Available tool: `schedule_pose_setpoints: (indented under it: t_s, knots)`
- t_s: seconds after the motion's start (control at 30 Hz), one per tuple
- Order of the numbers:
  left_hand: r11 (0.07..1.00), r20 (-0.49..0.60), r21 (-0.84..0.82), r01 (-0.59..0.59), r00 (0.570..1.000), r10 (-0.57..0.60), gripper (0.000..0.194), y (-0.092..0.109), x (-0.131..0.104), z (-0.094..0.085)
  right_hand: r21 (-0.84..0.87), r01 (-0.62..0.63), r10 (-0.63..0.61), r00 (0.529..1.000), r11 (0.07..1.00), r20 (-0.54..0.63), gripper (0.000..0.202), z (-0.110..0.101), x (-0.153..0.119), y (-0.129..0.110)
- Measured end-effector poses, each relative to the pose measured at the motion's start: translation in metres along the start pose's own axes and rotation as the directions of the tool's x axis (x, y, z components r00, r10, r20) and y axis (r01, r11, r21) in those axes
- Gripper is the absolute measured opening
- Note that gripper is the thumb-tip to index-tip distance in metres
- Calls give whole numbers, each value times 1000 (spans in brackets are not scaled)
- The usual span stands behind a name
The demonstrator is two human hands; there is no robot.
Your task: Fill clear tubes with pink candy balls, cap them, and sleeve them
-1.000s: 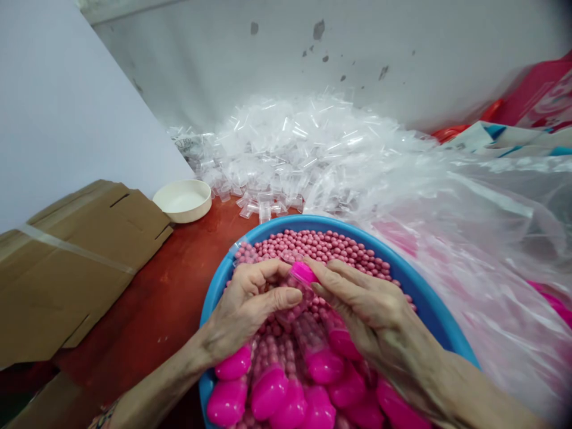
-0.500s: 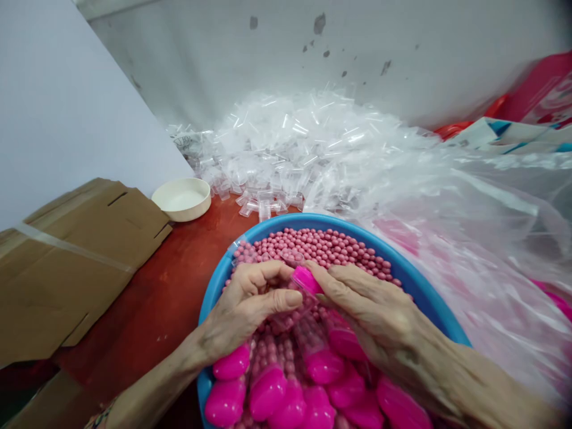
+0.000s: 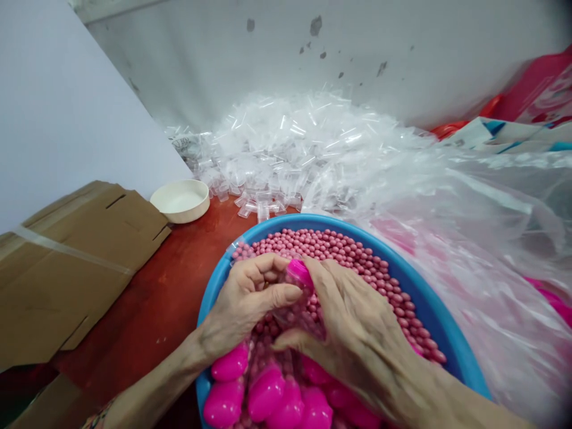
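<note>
A blue basin [image 3: 451, 316] holds many pink beads [image 3: 330, 241]. Over the beads, my left hand [image 3: 250, 295] is closed round a clear container, its thumb and fingers on the side. A bright pink cap [image 3: 300, 274] tops this container. My right hand [image 3: 353, 322] rests on the same container, fingers against the cap and thumb stretched beneath. Several clear containers with pink heart-like ends [image 3: 266, 392] and beads inside lie at the near side of the basin, partly under my right hand.
Clear plastic pieces [image 3: 286, 137] are heaped against the wall. A round white dish [image 3: 181, 201] and folded cardboard [image 3: 80, 256] lie left on the red table [image 3: 187, 262]. Clear plastic sheeting [image 3: 482, 238] spreads at right, near a pink package [image 3: 545, 95].
My right hand has turned and shifted left and down, its thumb now showing below the container. More beads show at the basin's right side. The view has shifted slightly.
</note>
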State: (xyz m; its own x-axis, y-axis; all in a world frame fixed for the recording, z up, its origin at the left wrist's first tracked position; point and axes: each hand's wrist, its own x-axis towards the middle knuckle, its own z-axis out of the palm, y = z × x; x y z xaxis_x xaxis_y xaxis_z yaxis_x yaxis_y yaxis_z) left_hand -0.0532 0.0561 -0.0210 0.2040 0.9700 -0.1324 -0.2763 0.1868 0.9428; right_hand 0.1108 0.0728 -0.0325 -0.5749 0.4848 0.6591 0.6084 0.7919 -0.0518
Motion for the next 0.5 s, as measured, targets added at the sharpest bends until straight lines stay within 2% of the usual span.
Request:
schedule_pose_setpoints:
  t_s: [0.07, 0.17, 0.3, 0.5]
  knots:
    - [999, 22, -27, -19, 1000, 20, 19, -1, 1, 1, -31, -37, 36, 999, 999, -37, 43, 3, 6, -2]
    - [998, 14, 0, -59, 998, 59, 28, -2, -1, 2, -12, -9, 8, 998, 1000, -56, 25, 7, 13, -1]
    - [995, 24, -3, -96, 995, 96, 20, -1, -4, 3, -13, 97, -98, 991, 995, -86, 15, 8, 13, 3]
    - [996, 10, -22, -87, 996, 87, 16, -1, -5, -1, 15, 170, -170, 985, 985, -28, 12, 13, 11, 2]
